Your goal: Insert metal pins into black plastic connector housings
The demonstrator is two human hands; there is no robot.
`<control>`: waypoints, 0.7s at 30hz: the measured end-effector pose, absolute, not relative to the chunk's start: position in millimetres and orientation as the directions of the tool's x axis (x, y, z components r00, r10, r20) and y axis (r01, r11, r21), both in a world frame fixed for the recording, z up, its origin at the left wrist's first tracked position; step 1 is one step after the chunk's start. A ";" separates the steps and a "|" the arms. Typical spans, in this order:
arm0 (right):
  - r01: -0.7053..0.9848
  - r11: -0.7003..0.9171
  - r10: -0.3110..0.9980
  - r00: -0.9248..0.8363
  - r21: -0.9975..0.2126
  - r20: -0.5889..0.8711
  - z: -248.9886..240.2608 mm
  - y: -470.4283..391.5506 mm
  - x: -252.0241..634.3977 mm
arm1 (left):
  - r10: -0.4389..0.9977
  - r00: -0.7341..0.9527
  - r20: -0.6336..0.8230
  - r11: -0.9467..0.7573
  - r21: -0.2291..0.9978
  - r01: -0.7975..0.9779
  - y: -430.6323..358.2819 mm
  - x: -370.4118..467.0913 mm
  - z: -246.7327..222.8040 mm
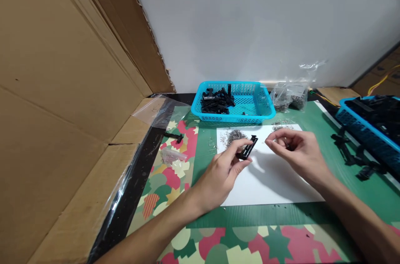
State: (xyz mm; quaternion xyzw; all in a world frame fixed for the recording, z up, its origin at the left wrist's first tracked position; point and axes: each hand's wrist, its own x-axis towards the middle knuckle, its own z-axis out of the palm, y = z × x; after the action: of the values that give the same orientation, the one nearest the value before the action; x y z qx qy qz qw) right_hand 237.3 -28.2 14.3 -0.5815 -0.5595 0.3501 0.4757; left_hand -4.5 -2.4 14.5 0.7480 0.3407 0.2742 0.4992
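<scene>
Left grip: the left hand point(218, 176) pinches a black clip point(247, 148) between thumb and fingers and holds it tilted just above the white sheet point(268, 180).
Right grip: the right hand point(296, 149) has thumb and forefinger pressed together, fingers curled; whether a small part sits between them cannot be told.
Clip: over the upper left part of the sheet, just right of the metal pile point(235, 135), with the right fingertips near it but apart.
Sheet: lies flat on a green mat point(350, 172) on the desk, both hands above it.
Metal pile: small shiny parts heaped at the sheet's upper left corner, with a thinner scatter at its top edge.
Blue basket point(259, 110): behind the sheet, near the wall, with black parts heaped in its left half.
Bag point(289, 96): clear plastic, right of the basket, with small metal parts inside.
Second basket point(362, 128): at the right edge, filled with black parts; more black parts lie on the mat beside it.
Cardboard point(62, 68): large panels stand along the left side.
Patterned mat point(175, 172): under the left forearm, carrying a lone black part and a small clear bag.
</scene>
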 end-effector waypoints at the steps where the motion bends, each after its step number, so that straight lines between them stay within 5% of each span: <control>1: 0.316 0.071 0.980 0.153 -0.946 0.124 15.6 -27.5 237.7 | 0.777 0.628 0.047 -0.246 0.941 0.234 -3.5 -4.1 13.2; 10: 0.427 -0.107 0.993 0.006 -0.898 -0.116 16.6 -21.6 240.1 | 0.702 0.712 0.006 -0.321 0.895 0.308 -9.5 1.6 3.3; 21: 0.654 -0.031 0.999 0.047 -0.756 0.000 11.8 -23.4 228.7 | 0.668 0.741 0.062 -0.467 0.810 0.354 -11.6 4.0 6.2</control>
State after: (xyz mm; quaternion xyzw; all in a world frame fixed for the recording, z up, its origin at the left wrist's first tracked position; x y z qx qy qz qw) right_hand 228.7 -23.4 11.8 -0.6581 -0.6279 0.2867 0.3007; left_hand 4.0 -11.6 6.2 0.8354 0.3059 0.1892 0.4156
